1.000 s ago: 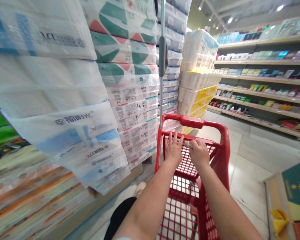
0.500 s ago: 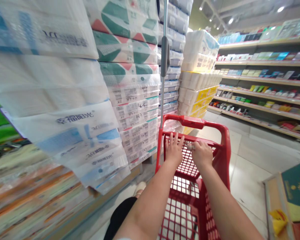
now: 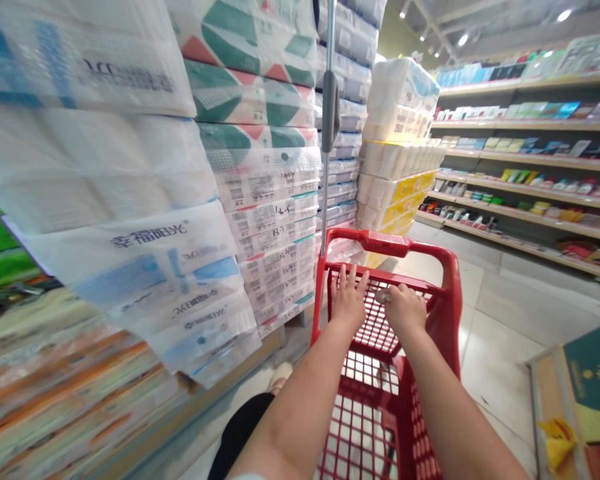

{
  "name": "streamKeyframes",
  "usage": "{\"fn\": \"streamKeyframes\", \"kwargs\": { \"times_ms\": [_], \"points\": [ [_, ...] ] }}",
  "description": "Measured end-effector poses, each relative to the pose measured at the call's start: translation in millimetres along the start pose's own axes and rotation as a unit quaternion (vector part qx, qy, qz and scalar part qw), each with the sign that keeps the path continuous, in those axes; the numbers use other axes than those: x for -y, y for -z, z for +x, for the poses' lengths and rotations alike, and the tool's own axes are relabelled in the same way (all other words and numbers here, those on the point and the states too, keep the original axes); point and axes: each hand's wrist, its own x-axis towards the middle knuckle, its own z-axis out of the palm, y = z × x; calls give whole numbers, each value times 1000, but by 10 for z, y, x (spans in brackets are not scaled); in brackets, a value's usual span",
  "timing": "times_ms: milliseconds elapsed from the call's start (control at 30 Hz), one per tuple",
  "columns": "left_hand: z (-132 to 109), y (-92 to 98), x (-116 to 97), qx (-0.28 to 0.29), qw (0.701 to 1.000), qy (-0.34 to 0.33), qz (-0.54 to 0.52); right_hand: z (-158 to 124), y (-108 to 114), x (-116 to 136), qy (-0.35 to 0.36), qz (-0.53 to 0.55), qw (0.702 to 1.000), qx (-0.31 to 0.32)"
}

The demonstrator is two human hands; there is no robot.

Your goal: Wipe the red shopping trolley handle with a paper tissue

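Observation:
A red plastic shopping cart [image 3: 453, 320] with grid walls stands in front of me. My left hand [image 3: 349, 297] lies on its upper crossbar, fingers stretched out and spread, holding nothing. To the right, my right hand [image 3: 406, 310] is closed at the same bar, its fingers curled. From its thumb side pokes a small pale grey item [image 3: 383, 295], too small and blurred to name. The part of the basket in view holds no goods. A grey metal pole [image 3: 326, 180] rises from the cart's left corner.
Tall stacks of wrapped tissue packs [image 3: 150, 233] line the left, close to the cart. More packs [image 3: 397, 147] stand ahead. Shelves with boxes and bottles [image 3: 525, 127] run along the right. A low display stand [image 3: 550, 393] is at lower right. Pale floor tiles [image 3: 495, 347] lie between.
Very little differs. The small grey item at my right hand shows at a slightly different angle, and that hand has shifted a touch. My left hand and the cart look the same.

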Motion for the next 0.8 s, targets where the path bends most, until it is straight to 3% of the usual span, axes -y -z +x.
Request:
{"fn": "streamKeyframes", "kwargs": {
  "times_ms": [133, 267, 433, 600, 733, 800],
  "points": [
    [-4, 0, 7, 1, 1000, -5, -4, 5, -17, -50, -12, 23, 994, -110],
    [-5, 4, 11, 3, 1000, -1, -8, 14, -26, -102, -12, 16, 998, -67],
    [3, 3, 7, 6, 1000, -2, -5, 24, -33, -125, -28, 33, 986, -163],
    [1, -2, -1, 3, 1000, 1, -3, 18, -68, -78, -19, 22, 998, -56],
    [-7, 3, -2, 6, 1000, 1, -4, 11, -41, -85, -30, 36, 990, -132],
    [-7, 8, 2, 9, 1000, -2, -6, 16, -17, -117, -44, 31, 989, -140]
  ]
}}
